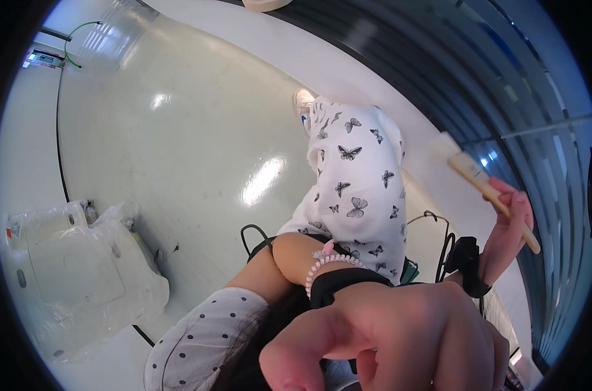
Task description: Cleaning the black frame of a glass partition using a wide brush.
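Note:
My right hand is at the right, gripping the wooden handle of a flat brush. Its pale bristles are blurred and point up and left, in front of a dark ribbed surface. A black band with a black piece on it circles that wrist. Large and close to the camera, my left hand shows its back, fingers bent. Whether those fingers hold anything is hidden. A pink coiled hair tie and a black band sit on the left wrist.
The dark ribbed surface with reflections runs along the right, edged by a white band. A plastic-wrapped pale casing stands at left on the glossy floor. My butterfly-print trousers are below. A green cable is at upper left.

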`<state>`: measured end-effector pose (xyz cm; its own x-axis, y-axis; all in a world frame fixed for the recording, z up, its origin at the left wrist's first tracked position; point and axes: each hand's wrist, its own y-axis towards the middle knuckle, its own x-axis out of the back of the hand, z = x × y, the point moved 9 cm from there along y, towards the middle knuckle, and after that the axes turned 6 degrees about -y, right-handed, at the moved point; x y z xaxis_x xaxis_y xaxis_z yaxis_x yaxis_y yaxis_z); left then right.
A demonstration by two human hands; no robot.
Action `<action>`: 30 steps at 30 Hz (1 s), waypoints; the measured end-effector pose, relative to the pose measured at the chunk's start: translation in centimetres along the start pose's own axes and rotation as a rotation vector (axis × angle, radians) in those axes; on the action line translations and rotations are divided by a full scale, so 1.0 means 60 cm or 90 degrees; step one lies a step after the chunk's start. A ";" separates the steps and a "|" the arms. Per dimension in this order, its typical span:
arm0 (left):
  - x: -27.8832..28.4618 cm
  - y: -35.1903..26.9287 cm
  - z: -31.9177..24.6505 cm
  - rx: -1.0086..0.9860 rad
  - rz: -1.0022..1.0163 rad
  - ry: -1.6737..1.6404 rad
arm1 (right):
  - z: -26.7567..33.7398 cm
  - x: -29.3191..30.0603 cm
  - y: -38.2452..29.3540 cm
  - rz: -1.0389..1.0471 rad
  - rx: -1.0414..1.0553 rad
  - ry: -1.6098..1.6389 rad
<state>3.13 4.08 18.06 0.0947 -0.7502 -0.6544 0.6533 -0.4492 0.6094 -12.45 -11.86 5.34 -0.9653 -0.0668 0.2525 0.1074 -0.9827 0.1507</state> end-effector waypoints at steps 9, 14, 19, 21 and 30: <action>-0.016 0.040 -0.044 0.153 0.015 0.088 | 0.011 -0.083 0.065 0.023 0.091 0.053; 0.003 0.043 -0.051 0.133 -0.032 0.279 | 0.006 -0.146 0.083 0.093 0.101 0.057; -0.018 0.058 -0.069 0.148 0.067 0.311 | 0.010 -0.157 0.085 0.080 0.161 -0.086; -0.030 0.061 -0.049 0.333 0.202 0.303 | 0.005 -0.155 0.084 0.083 0.154 -0.101; -0.076 0.038 -0.102 -0.132 0.150 0.594 | -0.002 -0.126 0.062 0.061 0.111 -0.111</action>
<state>8.76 9.47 19.70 0.7363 -0.0861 -0.6711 0.6517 -0.1764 0.7377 -4.77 -15.01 3.84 -0.8947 -0.1124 0.4322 0.2506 -0.9275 0.2775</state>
